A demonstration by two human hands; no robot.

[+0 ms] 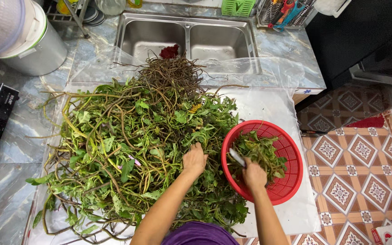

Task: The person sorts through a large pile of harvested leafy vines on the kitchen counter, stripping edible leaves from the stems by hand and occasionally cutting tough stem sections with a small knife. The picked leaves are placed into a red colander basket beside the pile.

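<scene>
Beside the red basket (291, 149), on the counter (19, 149): left hand (194, 159) pressed fingers-down into the heap of leafy green stems (123, 145), fingers curled among the stalks; extent of grip not discernible. Right hand (254, 174) inside the basket, closed around a small pale-bladed knife (237, 157), touching the picked leaves (264, 154) there. Beyond the heap from the basket: tangle of brown roots (171, 72), steel double sink (187, 38). Clear plastic sheet (268, 104) under everything.
</scene>
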